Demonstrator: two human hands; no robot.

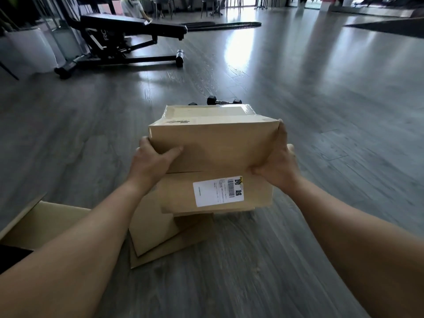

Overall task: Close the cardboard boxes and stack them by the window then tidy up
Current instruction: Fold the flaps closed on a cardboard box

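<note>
Closest to us, at the bottom left, an open cardboard box (46,222) sits on the gray wood floor (321,134), still waiting to be shut. Just past it we hold a closed box with a white shipping label (218,191) up in front of us, above some flat cardboard pieces (160,246) lying on the floor. We hold one side each so it stays level while we carry it. Our left hand (150,162) grips the left edge with its thumb pressed on the near flap. Our right hand (278,165) wraps the right edge, fingers reaching up the side. Just behind the box lie dark dumbbells (223,101). Farther off stands a black weight bench (128,40). We cannot see the stacking spot by the window yet.
</note>
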